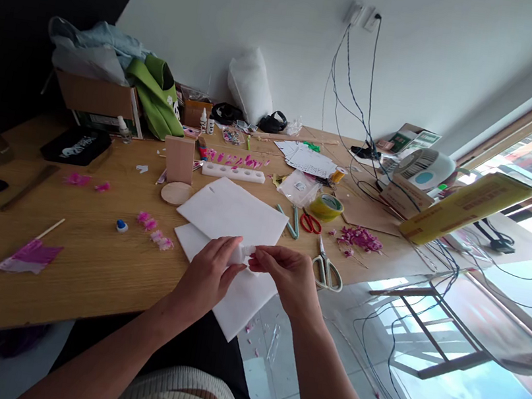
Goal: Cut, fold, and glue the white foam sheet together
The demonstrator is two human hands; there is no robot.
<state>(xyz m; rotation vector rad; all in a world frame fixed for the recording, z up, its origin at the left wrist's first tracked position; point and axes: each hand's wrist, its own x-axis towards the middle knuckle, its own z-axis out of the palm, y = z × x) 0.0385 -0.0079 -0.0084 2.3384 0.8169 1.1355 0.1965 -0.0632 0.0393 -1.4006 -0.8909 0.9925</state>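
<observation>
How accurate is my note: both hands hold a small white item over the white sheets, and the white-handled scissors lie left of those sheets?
Not quite: the white-handled scissors lie right of the white sheets, not left, as the head view shows. The left hand and right hand do hold a small white item over them.

Left hand [207, 269], one; right hand [289, 275], one; red-handled scissors [310, 228], one pair; white-handled scissors [320, 271], one pair (two pairs altogether); green tape roll [327, 211], one; fan [424, 171], one; wooden disc [175, 193], one.
</observation>
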